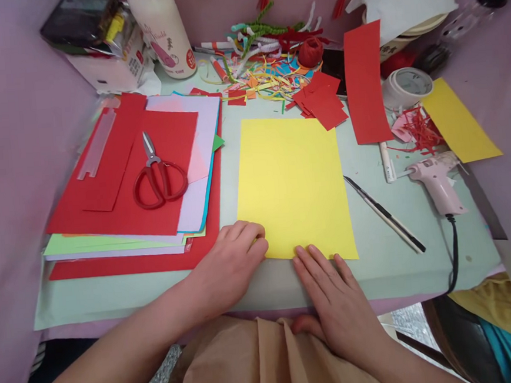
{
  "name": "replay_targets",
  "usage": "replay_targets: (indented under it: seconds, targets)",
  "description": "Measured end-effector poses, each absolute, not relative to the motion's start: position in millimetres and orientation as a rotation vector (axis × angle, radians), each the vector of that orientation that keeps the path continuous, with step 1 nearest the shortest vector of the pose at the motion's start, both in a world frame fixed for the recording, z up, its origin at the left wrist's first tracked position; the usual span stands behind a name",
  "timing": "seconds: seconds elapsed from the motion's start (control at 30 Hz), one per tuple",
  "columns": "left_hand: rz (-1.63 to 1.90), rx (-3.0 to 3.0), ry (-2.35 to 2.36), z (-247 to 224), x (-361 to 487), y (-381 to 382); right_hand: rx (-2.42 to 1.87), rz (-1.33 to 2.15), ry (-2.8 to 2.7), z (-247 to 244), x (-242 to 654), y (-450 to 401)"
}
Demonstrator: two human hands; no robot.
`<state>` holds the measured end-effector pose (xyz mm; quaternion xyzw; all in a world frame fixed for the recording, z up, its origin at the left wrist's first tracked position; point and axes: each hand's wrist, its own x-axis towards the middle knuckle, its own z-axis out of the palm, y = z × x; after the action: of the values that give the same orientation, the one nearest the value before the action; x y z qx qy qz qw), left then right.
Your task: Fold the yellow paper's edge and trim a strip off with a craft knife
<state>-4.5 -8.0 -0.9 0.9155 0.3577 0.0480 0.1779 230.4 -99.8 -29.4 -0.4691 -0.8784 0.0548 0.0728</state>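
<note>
A yellow sheet of paper lies flat on the table in front of me. At its lower left corner, my left hand has its fingers curled and closed on the paper's edge. My right hand rests open, with outstretched fingertips on the near edge of the sheet and the thumb off the table's front. A craft knife with a black and white handle lies just right of the paper. To the left, red-handled scissors sit on a stack of coloured paper.
A pink glue gun with a black cord lies at the right, near a white marker. Red paper pieces, paper scraps and a ball of red yarn are behind the sheet. A white bottle stands at the back left.
</note>
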Motion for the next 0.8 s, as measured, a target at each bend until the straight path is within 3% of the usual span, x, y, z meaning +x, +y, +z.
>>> replay_targets:
  seconds: [0.8]
  targets:
    - [0.271,2.289,1.128,6,2,-6,-1.519,0.072,-2.690,-21,224,-78]
